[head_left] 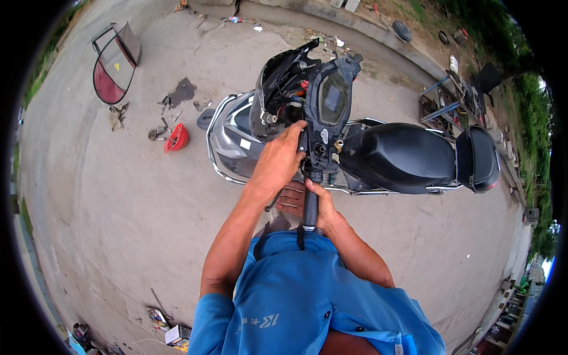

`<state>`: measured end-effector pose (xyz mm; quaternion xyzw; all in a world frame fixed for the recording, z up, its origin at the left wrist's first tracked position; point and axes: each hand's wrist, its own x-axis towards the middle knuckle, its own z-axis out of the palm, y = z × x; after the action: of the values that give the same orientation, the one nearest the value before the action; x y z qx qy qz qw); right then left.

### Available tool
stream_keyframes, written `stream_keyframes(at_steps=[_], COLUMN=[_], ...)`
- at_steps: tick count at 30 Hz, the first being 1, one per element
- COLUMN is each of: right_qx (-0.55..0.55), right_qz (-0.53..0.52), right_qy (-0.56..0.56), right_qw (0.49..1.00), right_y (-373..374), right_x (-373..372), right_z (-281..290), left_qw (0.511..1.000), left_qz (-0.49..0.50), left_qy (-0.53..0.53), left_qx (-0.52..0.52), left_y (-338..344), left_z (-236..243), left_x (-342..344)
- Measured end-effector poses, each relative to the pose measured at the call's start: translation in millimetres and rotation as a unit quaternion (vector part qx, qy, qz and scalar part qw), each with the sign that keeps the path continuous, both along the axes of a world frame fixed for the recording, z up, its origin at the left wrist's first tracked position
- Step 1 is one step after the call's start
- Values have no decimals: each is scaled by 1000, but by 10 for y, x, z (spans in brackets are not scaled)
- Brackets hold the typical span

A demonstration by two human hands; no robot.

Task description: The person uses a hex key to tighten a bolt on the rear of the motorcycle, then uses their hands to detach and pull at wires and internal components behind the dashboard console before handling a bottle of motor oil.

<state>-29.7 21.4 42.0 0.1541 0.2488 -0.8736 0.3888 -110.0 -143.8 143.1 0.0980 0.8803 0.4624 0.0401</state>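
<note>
A scooter stands across my front, its nose to the left and its black seat [402, 155] to the right. Its front fairing [236, 127] is partly opened, baring wires. The dark handlebar cover [325, 133] carries the display [335, 97]. My left hand [280, 155] is closed at the cover's left edge, index finger laid along it; the other fingertips are partly hidden. Nearer to me, my right hand [322, 204] wraps the black handlebar grip [310, 207] from below, thumb on the near side and fingers showing past its left. A lever [273, 201] sits beside those fingers.
Left of the scooter lie a red bowl-shaped container [177, 138], scattered tools [158, 133] and a dark stain. Farther off stands a mesh-and-red folding frame [115, 65]. A blue metal stand [442, 102] is at the back right, by a concrete kerb [378, 38].
</note>
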Motion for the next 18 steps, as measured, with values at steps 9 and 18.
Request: stream_keyframes(at_steps=[9,18], right_qx=[-92,-69], right_qz=[45,47], right_qy=[12,19], right_qw=[995,996], right_y=[4,-7], right_x=[-30,-36], right_z=[41,104], left_qw=[998,999], left_qz=[17,44], left_qy=[58,26], left_qx=[-12,18], left_y=[-109,-291], left_z=[79,123], left_x=[113,350])
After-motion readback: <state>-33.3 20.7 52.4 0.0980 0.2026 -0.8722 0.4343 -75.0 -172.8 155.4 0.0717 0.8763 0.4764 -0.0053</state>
